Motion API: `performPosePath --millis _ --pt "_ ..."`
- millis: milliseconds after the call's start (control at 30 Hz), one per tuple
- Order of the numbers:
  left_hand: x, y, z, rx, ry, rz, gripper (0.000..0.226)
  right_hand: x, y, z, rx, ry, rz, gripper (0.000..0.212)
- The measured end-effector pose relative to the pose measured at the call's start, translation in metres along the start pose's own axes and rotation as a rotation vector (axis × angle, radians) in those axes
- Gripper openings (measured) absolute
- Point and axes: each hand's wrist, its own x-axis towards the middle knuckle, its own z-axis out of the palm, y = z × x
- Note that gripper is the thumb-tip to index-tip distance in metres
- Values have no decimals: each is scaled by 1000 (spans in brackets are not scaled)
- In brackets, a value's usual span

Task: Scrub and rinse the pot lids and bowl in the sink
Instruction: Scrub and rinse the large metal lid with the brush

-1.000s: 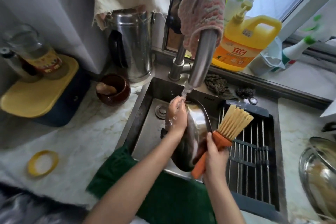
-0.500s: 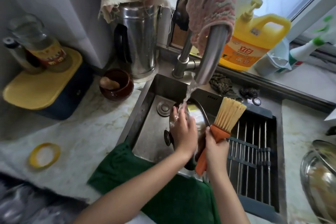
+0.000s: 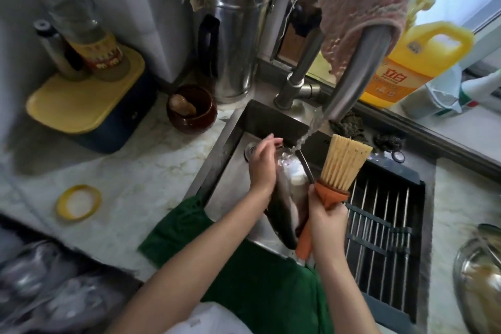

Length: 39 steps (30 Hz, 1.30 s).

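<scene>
A steel pot lid (image 3: pixel 294 180) stands on edge in the sink (image 3: pixel 230 168), under water running from the tap (image 3: pixel 355 81). My left hand (image 3: pixel 262 168) lies with its palm against the lid's outer face, fingers straight and reaching past the top rim toward the drain. My right hand (image 3: pixel 326 221) grips the orange handle of a scrubbing brush (image 3: pixel 345 163), whose pale bristles point up beside the lid's inner face. Whether this hand also steadies the lid is hidden. No bowl shows inside the sink.
A black drying rack (image 3: pixel 385 228) fills the sink's right half. A steel dish (image 3: pixel 482 276) sits on the right counter. Behind the sink stand a yellow detergent jug (image 3: pixel 417 62), a steel kettle (image 3: pixel 233 43) and a brown jar (image 3: pixel 192 110). A green cloth (image 3: pixel 187 228) hangs over the front edge.
My left hand has slid up along the lid, its fingers now past the top rim under the stream. The brush stays upright in my right hand. The view has shifted slightly.
</scene>
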Motion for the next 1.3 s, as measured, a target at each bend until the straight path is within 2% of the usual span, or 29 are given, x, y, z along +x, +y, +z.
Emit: performPosePath --millis 67,167,233,300,367,400,467,533,667,733,800,833,867,967,1000,1133,1167,1233,1300 --pt "-3 -1 -4 -31 77 -123 30 -1 -1 3 13 -16 -8 30" --pt "-50 0 10 77 -11 50 39 5 0 16 -35 5 -30 30" --pt "-41 6 5 57 14 96 27 6 0 17 -42 3 -28 30" --pt "-8 16 -10 -73 59 -67 11 2 -1 15 -24 -26 -30 31" --pt "6 15 -14 -159 105 -186 14 2 -1 15 -31 -41 -27 31" --pt "-6 21 -12 -109 78 -161 12 5 -1 17 -39 -24 -28 32" --pt "-39 15 4 76 12 37 11 10 -1 23 -77 10 -37 33" --pt "-49 12 5 96 68 177 17 9 -2 25 -85 22 -37 33" --pt "-7 16 -7 -45 88 -5 22 2 -5 15 -60 18 -24 33" --pt "-25 14 1 53 48 97 23 4 -6 15 -60 41 -23 32" --pt "-60 1 18 183 -6 275 28 7 -6 19 -72 75 -13 31" --pt "-61 -2 17 187 -9 298 31 8 -5 18 -85 92 -5 30" --pt "-51 2 14 170 -11 272 35 6 -5 17 -99 96 2 30" --pt "-4 13 6 42 30 2 37 1 -10 15 -91 78 -12 29" --pt "-3 16 7 32 30 -7 38 2 -11 16 -78 87 -7 29" --pt "-55 12 24 185 -5 306 38 10 -15 21 -47 146 42 25" --pt "-49 10 22 143 -39 291 38 8 -15 20 -57 136 43 25" --pt "-17 16 10 -86 -26 30 38 -1 -17 15 -66 93 26 28" --pt "-6 23 5 -134 18 -115 31 -5 -16 13 -75 77 14 31"
